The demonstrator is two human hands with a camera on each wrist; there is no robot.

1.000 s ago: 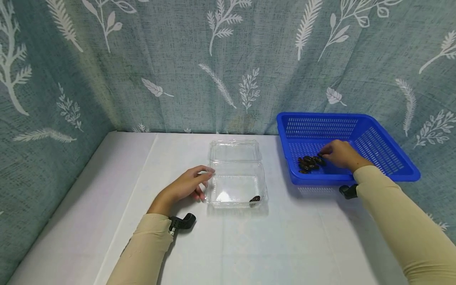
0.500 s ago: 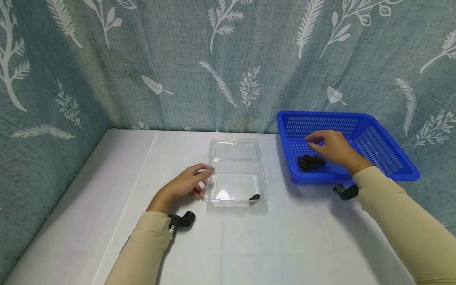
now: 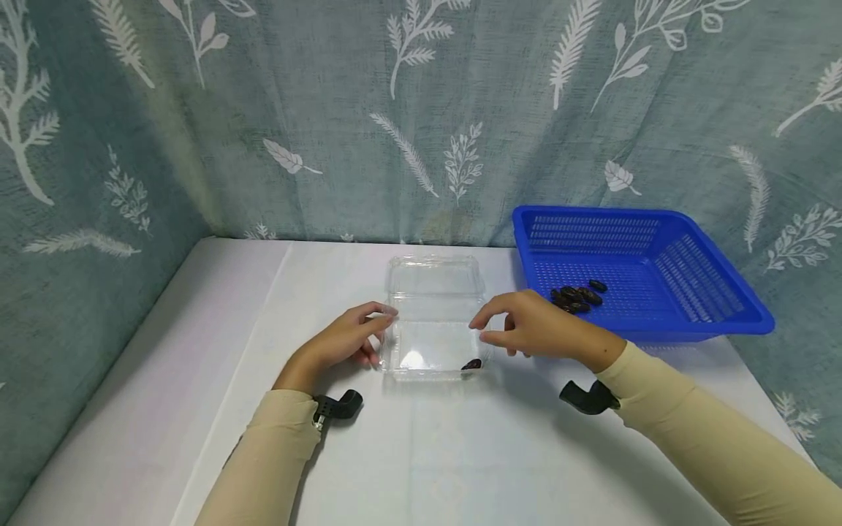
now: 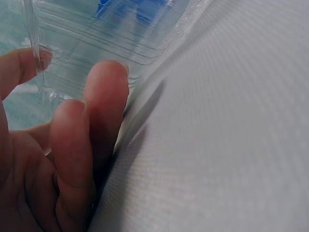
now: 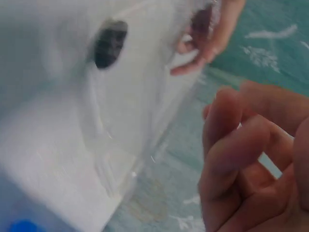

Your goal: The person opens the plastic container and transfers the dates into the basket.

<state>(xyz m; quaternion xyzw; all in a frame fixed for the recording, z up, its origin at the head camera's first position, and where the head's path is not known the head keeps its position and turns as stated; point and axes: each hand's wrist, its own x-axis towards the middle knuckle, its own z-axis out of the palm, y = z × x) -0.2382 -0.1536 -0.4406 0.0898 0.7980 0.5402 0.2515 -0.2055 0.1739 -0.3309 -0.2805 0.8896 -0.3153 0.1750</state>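
A clear plastic clamshell container (image 3: 434, 343) stands with its lid (image 3: 434, 276) folded back; one dark brown date (image 3: 471, 364) lies in its front right corner. My left hand (image 3: 345, 336) holds the container's left side, its fingers (image 4: 106, 92) against the outer wall below the rim. My right hand (image 3: 542, 325) hovers at the container's right edge, thumb and index fingertips slightly apart, nothing showing between them. In the right wrist view the date (image 5: 111, 44) shows blurred beyond the loosely bent right hand (image 5: 246, 159). Several dates (image 3: 572, 298) lie in a blue basket (image 3: 697, 321).
The blue basket with slotted walls stands at the back right of the white-covered table (image 3: 421, 453). One date (image 3: 597, 286) lies a little apart from the others in it. A green leaf-patterned curtain (image 3: 329, 146) hangs close behind and along the left side.
My right hand has risen out of the basket and moved left to the container's right edge. The dates in the basket are now uncovered. My left hand has stayed in place.
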